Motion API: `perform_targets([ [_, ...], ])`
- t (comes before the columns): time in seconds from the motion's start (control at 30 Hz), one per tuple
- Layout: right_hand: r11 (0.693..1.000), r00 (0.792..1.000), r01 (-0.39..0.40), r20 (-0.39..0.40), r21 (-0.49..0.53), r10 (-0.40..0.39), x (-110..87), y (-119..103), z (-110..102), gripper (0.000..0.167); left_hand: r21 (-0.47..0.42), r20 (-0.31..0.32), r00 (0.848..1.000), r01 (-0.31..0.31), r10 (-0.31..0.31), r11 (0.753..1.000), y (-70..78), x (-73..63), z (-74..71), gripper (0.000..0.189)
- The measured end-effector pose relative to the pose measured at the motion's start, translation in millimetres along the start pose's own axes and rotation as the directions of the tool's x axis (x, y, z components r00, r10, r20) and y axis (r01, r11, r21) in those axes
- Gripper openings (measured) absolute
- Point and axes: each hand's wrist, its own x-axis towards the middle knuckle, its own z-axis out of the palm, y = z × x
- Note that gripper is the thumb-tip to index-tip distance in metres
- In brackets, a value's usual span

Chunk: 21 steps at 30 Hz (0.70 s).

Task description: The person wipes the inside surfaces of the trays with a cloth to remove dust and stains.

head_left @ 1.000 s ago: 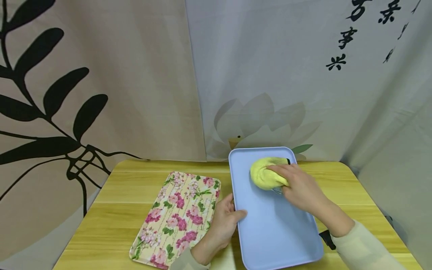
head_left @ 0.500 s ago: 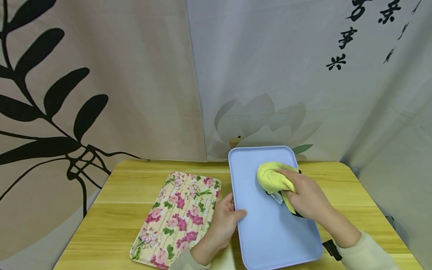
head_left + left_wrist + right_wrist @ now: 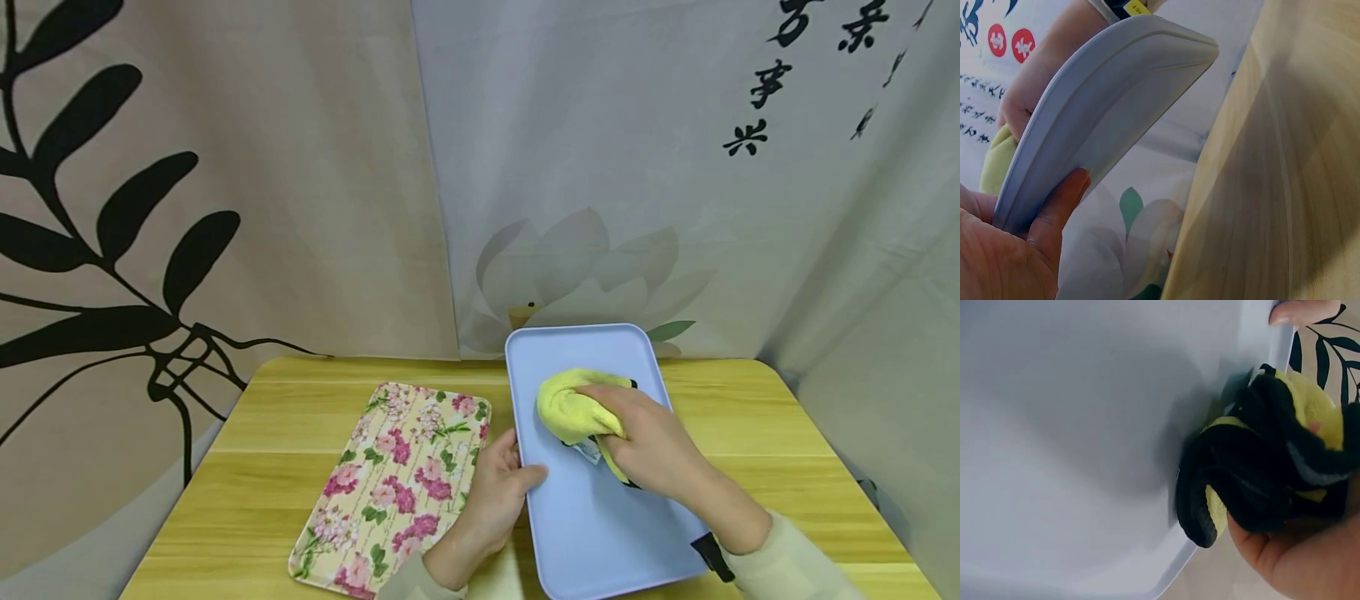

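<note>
My left hand (image 3: pixel 497 487) grips the left rim of a light blue rectangular tray (image 3: pixel 607 533), thumb on the inner face and fingers behind it. In the left wrist view the tray (image 3: pixel 1104 106) is held up off the wooden table, its underside showing. My right hand (image 3: pixel 648 437) holds a bunched yellow cleaning cloth (image 3: pixel 573 408) against the tray's upper middle. Seen from the right wrist, the cloth (image 3: pixel 1254 456) has dark edging and a dark inner side, and it lies against the tray's face.
A floral-patterned tray (image 3: pixel 397 483) lies on the wooden table (image 3: pixel 247 467) left of the blue one. Behind the table hangs a printed curtain (image 3: pixel 337 183) with leaves, a lotus and black characters. A black strap (image 3: pixel 712 557) hangs at the right sleeve.
My right hand with the cloth has gone slightly right and down across the tray, then back left. The left hand and both trays have stayed nearly still.
</note>
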Motion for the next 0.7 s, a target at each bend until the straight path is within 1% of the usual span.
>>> perform_targets([
  [0.23,0.991,0.993,0.12,0.001,-0.055,-0.12,3.2,-10.5,5.5,0.063,0.013,-0.001,1.0,-0.005,0.005,1.0,1.0,-0.3,-0.8,0.057],
  [0.37,0.979,0.984,0.18,0.027,-0.096,-0.178,5.0,-12.9,6.7,0.069,0.038,-0.004,1.0,-0.011,0.011,0.999,1.2,-0.1,-1.6,0.056],
  [0.6,0.946,0.956,0.291,0.063,-0.143,-0.285,5.3,-6.1,1.2,0.077,0.041,0.005,1.0,-0.014,0.013,0.999,-0.1,1.7,-2.6,0.059],
  [0.7,0.936,0.948,0.318,0.071,-0.153,-0.311,3.5,0.1,-2.1,0.078,0.041,0.004,1.0,-0.007,0.006,0.999,-0.9,1.7,-2.5,0.06],
])
